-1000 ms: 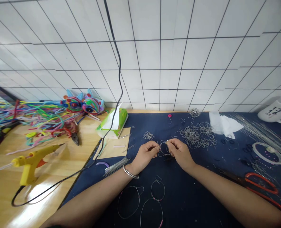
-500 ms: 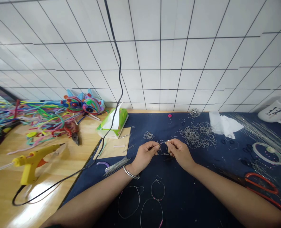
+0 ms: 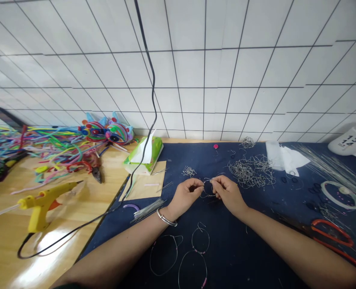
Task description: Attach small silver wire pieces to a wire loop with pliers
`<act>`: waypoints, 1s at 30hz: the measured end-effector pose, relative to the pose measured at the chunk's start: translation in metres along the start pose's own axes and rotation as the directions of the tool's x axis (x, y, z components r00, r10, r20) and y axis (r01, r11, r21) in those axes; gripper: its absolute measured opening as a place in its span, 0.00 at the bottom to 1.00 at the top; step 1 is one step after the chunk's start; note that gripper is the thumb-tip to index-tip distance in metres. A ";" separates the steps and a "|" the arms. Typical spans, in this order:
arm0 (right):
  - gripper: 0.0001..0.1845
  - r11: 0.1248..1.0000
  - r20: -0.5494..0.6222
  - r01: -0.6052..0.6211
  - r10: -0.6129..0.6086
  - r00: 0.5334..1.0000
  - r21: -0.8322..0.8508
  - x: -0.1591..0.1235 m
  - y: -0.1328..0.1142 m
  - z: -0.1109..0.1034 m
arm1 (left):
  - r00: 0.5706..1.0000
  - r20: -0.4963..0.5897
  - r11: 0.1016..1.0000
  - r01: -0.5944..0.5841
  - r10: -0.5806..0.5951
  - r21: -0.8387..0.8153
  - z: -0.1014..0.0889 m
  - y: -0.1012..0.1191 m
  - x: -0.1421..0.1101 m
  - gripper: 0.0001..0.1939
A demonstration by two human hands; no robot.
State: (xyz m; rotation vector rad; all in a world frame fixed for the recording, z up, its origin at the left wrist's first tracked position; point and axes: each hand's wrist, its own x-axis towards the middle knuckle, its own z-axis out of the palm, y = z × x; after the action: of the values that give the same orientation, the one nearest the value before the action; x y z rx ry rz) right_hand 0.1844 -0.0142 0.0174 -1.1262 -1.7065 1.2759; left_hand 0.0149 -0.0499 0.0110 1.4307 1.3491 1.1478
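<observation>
Holding wire ring (image 3: pixel 208 196) in both hands, just off blue mat (image 3: pixel 241 249), approx ctr

Pinching L edge of ring btwn thumb & index tips of L hand (image 3: pixel 186 196); exact contact hard to see, wire v thin

Gripping upper R edge w/ thumb & index of R hand (image 3: pixel 228 195), tips together; can't tell re other fingers, curled under

Wearing bangle (image 3: pixel 166 218) on L wrist

Lying on mat btwn forearms: 3 loops (image 3: pixel 199 252) w/ pink beads, 2 of them meeting at edges, 1 cut off at bottom of view

Just beyond L hand: small wire pile (image 3: pixel 189 171); beyond R hand: bigger wire heap (image 3: pixel 251 172), then plastic bag (image 3: pixel 274 156)

By L wrist: cut wires (image 3: pixel 148 211) + purple arc (image 3: pixel 132 207); behind those, beige card (image 3: pixel 142 192) w/ tissue pack (image 3: pixel 156 150) partly on top

Far R: long wires (image 3: pixel 331 164), white hoop (image 3: pixel 322 192), mug (image 3: pixel 343 145), plus shears (image 3: pixel 325 221) w/ red handles, near R forearm

On wood table (image 3: pixel 84 208) to L: glue gun (image 3: pixel 39 206), pliers (image 3: pixel 96 173), tangle of fuzzy sticks (image 3: pixel 45 148)

Hanging in front of tiled wall (image 3: pixel 187 68): blk cable (image 3: pixel 154 100), running down across tissue pack & card to glue gun
</observation>
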 end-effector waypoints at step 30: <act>0.13 0.992 -0.011 -0.036 0.038 0.999 0.125 -0.001 0.000 -0.001 | 0.999 0.027 0.984 0.031 -0.027 -0.175 0.002 -0.008 0.003 0.07</act>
State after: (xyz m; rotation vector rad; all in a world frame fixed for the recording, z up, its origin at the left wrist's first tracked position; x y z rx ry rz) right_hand 0.1855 -0.0144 0.0180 -1.0947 -1.5800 1.3753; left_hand 0.0149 -0.0467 0.0033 1.2906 1.2168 1.1952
